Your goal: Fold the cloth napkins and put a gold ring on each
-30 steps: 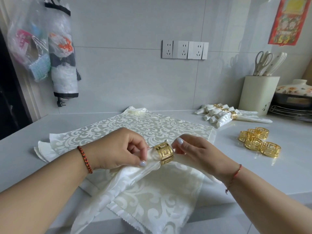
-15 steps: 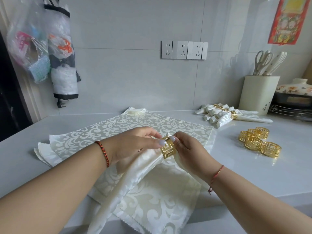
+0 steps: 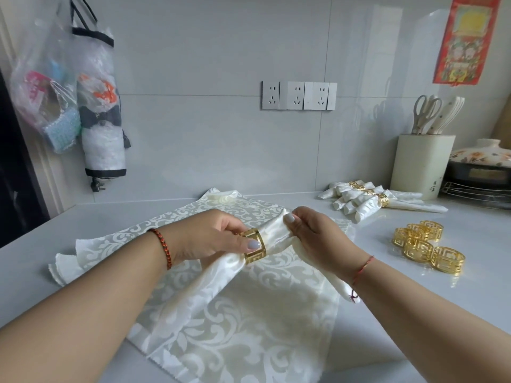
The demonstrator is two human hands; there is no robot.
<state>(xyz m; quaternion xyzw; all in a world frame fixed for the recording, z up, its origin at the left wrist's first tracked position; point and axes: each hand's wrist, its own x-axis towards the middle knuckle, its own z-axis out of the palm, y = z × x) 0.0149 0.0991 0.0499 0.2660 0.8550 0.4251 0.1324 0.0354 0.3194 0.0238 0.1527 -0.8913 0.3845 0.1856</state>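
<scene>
My left hand pinches the gold ring to steady it; my right hand grips the napkin end poking through, held above the flat cloths on the worktop (spare rings wait nearby).

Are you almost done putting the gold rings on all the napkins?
Not yet. A few ringed napkins already lie by the wall. The left hand holds a gold ring around one napkin while the right hand grips it. Flat napkins and four loose rings still wait.
</scene>
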